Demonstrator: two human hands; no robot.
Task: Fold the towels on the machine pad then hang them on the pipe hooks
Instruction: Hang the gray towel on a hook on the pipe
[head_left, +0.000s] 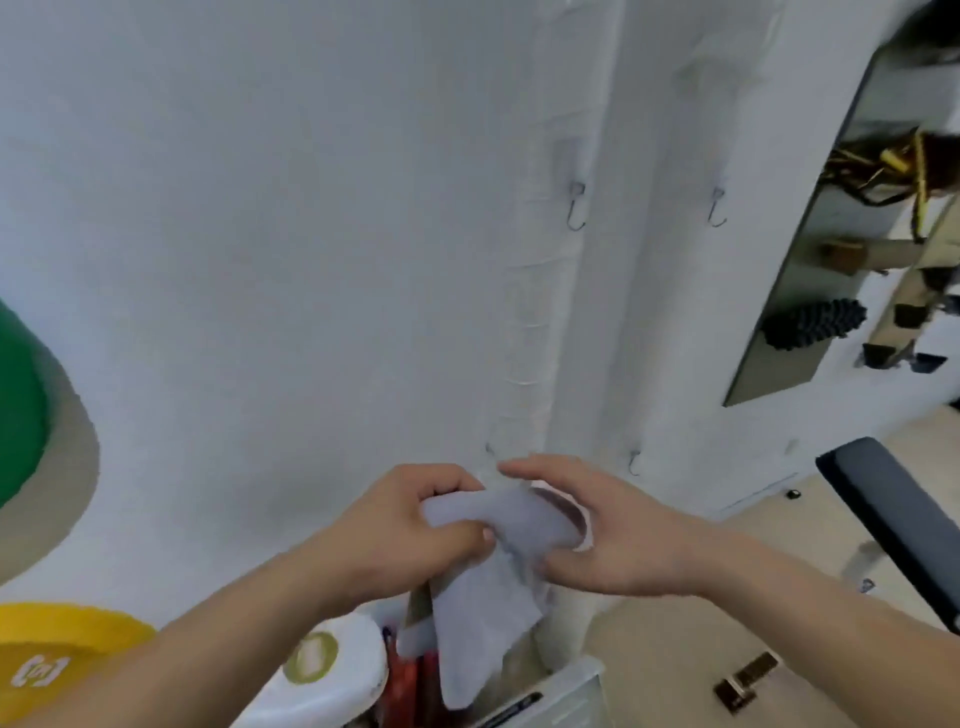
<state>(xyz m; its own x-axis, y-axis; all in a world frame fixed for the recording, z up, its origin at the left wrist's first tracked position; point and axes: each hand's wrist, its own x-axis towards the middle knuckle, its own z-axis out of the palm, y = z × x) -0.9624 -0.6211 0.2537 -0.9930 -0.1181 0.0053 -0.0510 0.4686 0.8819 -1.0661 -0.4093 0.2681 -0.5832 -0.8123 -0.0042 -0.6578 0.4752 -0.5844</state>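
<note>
Head view. Towel (483, 613), pale lilac, hangs in mid-air in front of the white wall (260, 260). Left hand (415, 535) grips the bunched top end, fingers and thumb curled tight round the cloth. Right hand (613, 535) has its fingers extended and loosely spread above the fold, with the thumb touching the cloth. Two wrapped vertical pipes (524, 312) carry metal hooks (576, 208). Dark machine pad (893, 519) sits at right, well apart from the towel, above the beige floor (675, 649).
</note>
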